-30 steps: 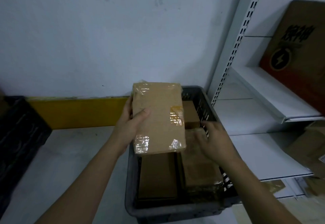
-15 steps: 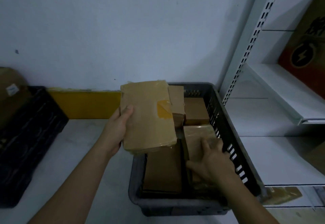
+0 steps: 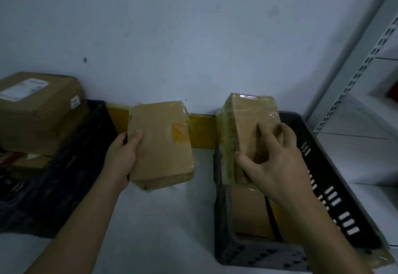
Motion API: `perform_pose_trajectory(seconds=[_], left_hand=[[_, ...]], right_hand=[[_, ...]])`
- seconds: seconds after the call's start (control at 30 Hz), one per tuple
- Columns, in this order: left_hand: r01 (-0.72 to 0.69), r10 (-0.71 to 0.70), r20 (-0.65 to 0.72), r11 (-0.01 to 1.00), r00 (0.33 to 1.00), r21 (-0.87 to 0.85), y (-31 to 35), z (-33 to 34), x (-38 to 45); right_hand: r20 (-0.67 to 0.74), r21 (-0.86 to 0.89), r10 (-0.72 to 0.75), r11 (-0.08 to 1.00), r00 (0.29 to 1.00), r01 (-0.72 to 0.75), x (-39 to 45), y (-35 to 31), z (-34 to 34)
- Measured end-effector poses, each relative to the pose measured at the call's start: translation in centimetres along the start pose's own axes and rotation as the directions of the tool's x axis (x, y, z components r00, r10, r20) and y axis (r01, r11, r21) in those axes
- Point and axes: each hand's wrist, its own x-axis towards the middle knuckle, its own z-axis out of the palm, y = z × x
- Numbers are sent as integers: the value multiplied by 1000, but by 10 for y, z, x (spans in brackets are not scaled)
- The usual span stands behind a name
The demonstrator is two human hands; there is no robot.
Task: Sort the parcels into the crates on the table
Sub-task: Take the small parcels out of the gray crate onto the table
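Fingers of the right hand curl round a taped parcel above the grey crate; the left hand grips another over the table. Both look light, stiff, probably slick: hold edges.

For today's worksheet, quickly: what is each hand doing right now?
Left hand: holds the taped cardboard parcel above the table.
Right hand: holds the plastic-wrapped parcel over the grey crate.

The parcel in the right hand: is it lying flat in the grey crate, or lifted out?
Lifted. The right hand grips the parcel tilted on end, its top above the grey crate rim; whether its lower end touches the parcels beneath cannot be told.
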Motion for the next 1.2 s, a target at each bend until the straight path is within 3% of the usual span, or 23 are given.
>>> perform_pose_trajectory(seconds=[0.13,0.27,0.43,0.7,0.93,1.07,1.2], left_hand=[[-9,9,-7,999,1000,50,-9,-66,24],[23,-29,54,994,998,111,-27,-105,47],[102,-116,72,979,991,177,-56,-127,95],[110,-150,91,932,985,346,-99,-119,184],[172,-222,65,882,973,438,-141,-120,261],[106,-180,101,857,978,504,-147,-112,290],[67,-172,87,727,981,683,-154,-102,315]], right_hand=[[15,62,-34,998,999,33,12,-82,42],[170,35,-30,999,985,25,26,-134,107],[323,-61,14,998,946,6,35,-153,186],[497,-87,73,996,865,-34,74,-161,287],[499,-140,123,988,858,-61,96,-172,358],[482,-168,169,981,860,-98,107,-175,392],[472,-202,210,971,856,-127,111,-181,420]])
